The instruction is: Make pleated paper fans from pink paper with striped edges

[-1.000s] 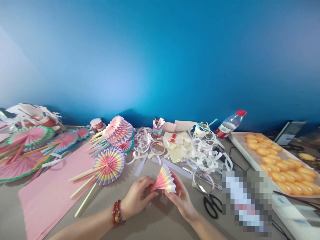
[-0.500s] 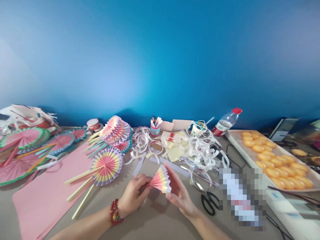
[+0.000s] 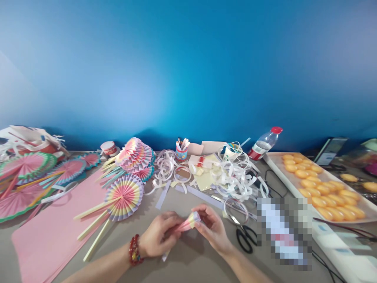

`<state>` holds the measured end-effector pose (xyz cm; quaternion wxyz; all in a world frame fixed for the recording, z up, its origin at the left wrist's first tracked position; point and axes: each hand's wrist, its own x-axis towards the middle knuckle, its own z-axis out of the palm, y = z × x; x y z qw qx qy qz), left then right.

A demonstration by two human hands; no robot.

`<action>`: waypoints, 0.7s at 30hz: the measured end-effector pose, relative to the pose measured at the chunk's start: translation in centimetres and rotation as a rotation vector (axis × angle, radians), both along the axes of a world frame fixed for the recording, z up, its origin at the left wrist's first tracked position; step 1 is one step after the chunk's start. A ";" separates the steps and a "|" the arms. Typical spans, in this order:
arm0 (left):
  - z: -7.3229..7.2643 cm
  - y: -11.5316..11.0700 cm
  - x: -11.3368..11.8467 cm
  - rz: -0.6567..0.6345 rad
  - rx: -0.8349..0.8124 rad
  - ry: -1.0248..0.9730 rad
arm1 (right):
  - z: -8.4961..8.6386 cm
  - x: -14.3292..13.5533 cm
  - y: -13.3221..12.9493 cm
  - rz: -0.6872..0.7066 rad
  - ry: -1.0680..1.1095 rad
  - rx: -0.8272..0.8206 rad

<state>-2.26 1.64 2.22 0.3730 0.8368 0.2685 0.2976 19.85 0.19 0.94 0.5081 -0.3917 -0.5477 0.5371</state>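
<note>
Both my hands hold a small pleated paper fan (image 3: 188, 224), pink with yellow and lilac edges, now squeezed into a narrow bundle. My left hand (image 3: 157, 235), with a red bead bracelet at the wrist, grips its pink inner end. My right hand (image 3: 212, 230) pinches the outer end between thumb and fingers. They hover just above the grey table (image 3: 182, 263), near its front edge.
Finished round paper fans on sticks (image 3: 123, 195) lie left of my hands, with a pink sheet (image 3: 50, 228) beyond. White paper strips (image 3: 235, 177), a tape roll (image 3: 236, 207), black scissors (image 3: 246, 237), a water bottle (image 3: 262, 144) and a tray of orange pieces (image 3: 321, 188) fill the right.
The fan was spread open between my hands; now its pleats are pressed together into a thin bundle. My hands stayed in about the same spot.
</note>
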 end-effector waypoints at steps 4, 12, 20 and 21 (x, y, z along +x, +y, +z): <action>-0.1 -0.1 0.1 0.008 -0.069 0.005 | 0.3 0.0 0.1 -0.009 -0.142 0.086; -0.7 -0.4 0.4 0.169 -0.063 0.011 | 0.7 -0.6 -0.1 0.063 -0.088 0.035; 0.3 -0.3 0.2 0.162 0.044 0.067 | -0.2 -0.3 0.7 0.204 0.007 -0.142; 0.5 -0.3 0.3 0.173 0.035 0.083 | -0.2 -0.3 0.7 0.189 -0.018 -0.116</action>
